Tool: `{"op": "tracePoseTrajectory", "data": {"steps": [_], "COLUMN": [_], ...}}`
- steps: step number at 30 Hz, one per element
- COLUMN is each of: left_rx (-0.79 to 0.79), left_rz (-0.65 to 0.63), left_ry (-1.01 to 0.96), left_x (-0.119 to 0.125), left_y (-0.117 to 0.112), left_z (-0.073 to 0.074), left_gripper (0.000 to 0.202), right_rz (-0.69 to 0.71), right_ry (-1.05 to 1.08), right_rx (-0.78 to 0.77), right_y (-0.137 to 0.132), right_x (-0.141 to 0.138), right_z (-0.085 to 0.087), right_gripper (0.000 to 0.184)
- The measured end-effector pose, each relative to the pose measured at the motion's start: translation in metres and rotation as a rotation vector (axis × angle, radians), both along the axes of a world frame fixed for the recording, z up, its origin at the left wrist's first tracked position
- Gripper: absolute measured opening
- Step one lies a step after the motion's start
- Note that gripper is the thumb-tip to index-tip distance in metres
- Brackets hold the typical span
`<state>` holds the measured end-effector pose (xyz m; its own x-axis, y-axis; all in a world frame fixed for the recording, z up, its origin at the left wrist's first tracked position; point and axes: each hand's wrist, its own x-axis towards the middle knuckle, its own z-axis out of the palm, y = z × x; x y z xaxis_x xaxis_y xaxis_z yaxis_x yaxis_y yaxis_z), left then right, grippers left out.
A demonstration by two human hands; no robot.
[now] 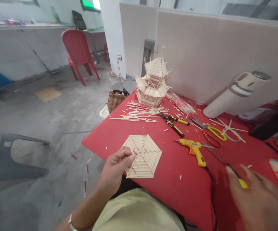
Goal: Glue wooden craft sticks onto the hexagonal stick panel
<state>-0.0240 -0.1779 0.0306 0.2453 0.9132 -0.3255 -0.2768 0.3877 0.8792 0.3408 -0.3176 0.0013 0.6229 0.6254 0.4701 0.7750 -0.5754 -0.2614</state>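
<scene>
Left hand (pixel 118 163) pinching thin stick (pixel 132 151) at hexagonal stick panel (pixel 150 160) — likely fitting step, next: alignment; right hand (pixel 257 194) blurred at yellow-ended tool (pixel 243 183) — can't tell grip.

Pale, diffuse light fills the room around me, glaring white in the dark-framed, green-tinted window (pixel 90 4); toward the right edge of the flat red desk (pixel 170 166), the bare right hand (pixel 256 192) blurs, outermost surroundings stretching.
</scene>
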Motion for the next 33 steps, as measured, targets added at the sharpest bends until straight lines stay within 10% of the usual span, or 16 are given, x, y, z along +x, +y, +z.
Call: {"op": "tracePoseTrajectory", "data": {"steps": [7,10,33], "left_rx": [-0.211,-0.168,0.192], "left_rz": [-0.03,-0.054,0.044], "left_ry": [-0.232,-0.284,0.228], "left_x": [0.011,0.012,-0.002], "left_y": [0.026,0.033,0.089], "left_z": [-0.005,-0.007,-0.026], "left_gripper": [0.032,0.03,0.016], "right_rz": [0.76,0.811,0.87], "right_ry": [1.081,1.251,0.742], "right_rx": [-0.017,0.009,0.118], "right_y": [0.099,0.118,0.163], "right_x": [-0.174,-0.202,-0.164], "right_z": [0.036,0.035,0.01], "right_gripper": [0.031,0.027,0.01]}}
